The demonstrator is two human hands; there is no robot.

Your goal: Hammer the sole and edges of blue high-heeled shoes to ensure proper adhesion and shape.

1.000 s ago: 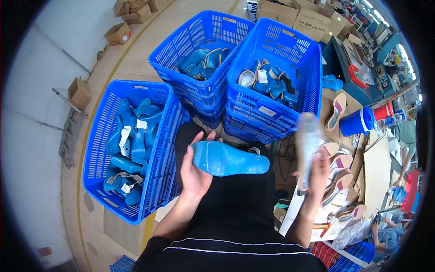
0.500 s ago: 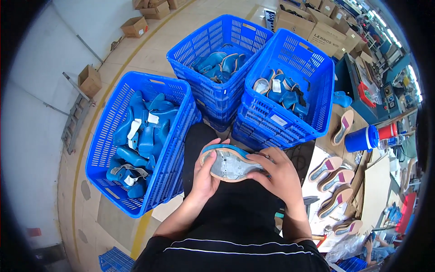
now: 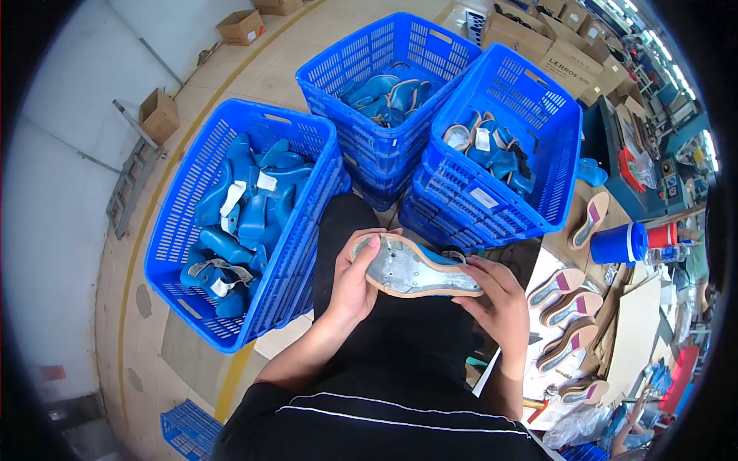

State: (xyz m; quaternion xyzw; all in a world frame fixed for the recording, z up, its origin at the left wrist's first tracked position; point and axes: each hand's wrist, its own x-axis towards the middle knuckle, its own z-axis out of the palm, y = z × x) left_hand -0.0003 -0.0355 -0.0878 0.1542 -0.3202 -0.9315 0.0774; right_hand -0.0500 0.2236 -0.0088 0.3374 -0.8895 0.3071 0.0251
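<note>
In front of my lap I hold a blue shoe last (image 3: 415, 269) with its sole side up, showing a grey metal-like bottom framed by a tan insole rim. My left hand (image 3: 355, 276) grips the wider end, its thumb lying over the rim. The narrower end is held by my right hand (image 3: 498, 298), fingers on top and thumb below. Close on the left, a blue crate (image 3: 173, 280) holds several blue lasts (image 3: 250, 219), some with white pieces on them. The last's underside is mostly hidden.
Two stacks of blue crates, a middle one (image 3: 384, 142) and a right one (image 3: 500, 211), stand ahead with lasts inside. On the right workbench lie several insoles (image 3: 569, 344), with a blue jug (image 3: 615, 244) behind them. Cardboard boxes (image 3: 160, 115) stand by the wall. Another person's arm (image 3: 626, 430) shows at lower right.
The shoe last has shifted slightly right and turned, so more of its length and grey bottom shows. My right hand has slid toward its narrow end. The whole view has shifted slightly.
</note>
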